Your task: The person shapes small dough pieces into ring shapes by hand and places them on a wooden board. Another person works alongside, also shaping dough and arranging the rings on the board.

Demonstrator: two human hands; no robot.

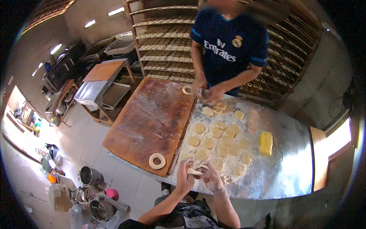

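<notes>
Both hands are raised at the near edge of the metal table, holding a pale piece of dough (194, 172) between them. My left hand (184, 178) has its fingers wrapped round the left end of the dough. Against the other end, the fingers of my right hand (212, 178) are bent and pressed in. Just left of them, a dough ring (151, 162) lies on the near corner of a brown baking sheet (148, 118). Flat dough rounds (222, 150) are spread over the floured tabletop beyond my hands.
Across the table, a co-worker in a dark blue shirt (228, 57) handles dough near another ring (184, 91) on the sheet's far end. A yellow block (266, 144) sits to the right. Racks of dough rings (164, 45) stand behind. Pots and a bucket (91, 177) occupy the floor at left.
</notes>
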